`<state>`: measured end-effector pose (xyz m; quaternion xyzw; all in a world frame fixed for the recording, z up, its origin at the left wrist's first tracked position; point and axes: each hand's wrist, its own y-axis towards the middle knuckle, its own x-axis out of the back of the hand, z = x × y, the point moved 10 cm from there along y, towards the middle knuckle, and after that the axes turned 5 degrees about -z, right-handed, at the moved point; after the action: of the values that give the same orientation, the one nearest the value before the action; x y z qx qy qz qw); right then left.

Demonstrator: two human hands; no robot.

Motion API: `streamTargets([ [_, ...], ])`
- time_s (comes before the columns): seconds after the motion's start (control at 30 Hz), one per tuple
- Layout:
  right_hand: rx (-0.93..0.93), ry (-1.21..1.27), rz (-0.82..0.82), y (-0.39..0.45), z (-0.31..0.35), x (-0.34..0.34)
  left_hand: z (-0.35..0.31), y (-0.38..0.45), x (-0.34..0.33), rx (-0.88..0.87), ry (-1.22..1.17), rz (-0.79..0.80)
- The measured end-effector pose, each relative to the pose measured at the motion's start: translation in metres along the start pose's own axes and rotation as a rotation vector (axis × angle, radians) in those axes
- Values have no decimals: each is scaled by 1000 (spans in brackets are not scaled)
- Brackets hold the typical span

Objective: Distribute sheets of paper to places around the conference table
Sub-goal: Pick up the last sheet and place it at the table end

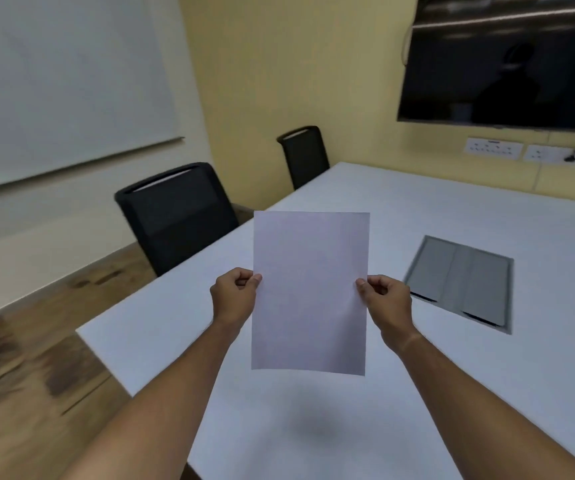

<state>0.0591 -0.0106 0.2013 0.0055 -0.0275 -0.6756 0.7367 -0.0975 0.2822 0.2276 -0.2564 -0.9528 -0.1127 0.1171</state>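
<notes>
- Two hands are up in front of me, holding one blank white sheet of paper [310, 292] upright in the air above the white conference table [452, 393].
- My left hand [234, 296] pinches the sheet's left edge, thumb on the near face, the other fingers curled behind it.
- My right hand [388, 301] pinches the right edge the same way, at about the same height, a little above the sheet's middle.
- The sheet touches nothing but my fingers; its soft shadow lies on the tabletop below.
- A grey cable hatch [459, 284], lids closed, is set flush in the table just to the right of the sheet.
- Two black chairs stand along the table's left side: a near chair [175, 213] and a far chair [305, 155].
- On the walls I see a whiteboard [64, 81] at left and a dark screen [508, 57] at upper right, with wall sockets [494, 147] beneath it.
</notes>
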Motion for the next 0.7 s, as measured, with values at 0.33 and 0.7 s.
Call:
streamTargets([
  [0.33,79,-3,181,-65,54,-174,33,36,194,28,-43,-219],
  [0.7,116,7,323,-175,78,-390,94,102,414,37,40,-370],
])
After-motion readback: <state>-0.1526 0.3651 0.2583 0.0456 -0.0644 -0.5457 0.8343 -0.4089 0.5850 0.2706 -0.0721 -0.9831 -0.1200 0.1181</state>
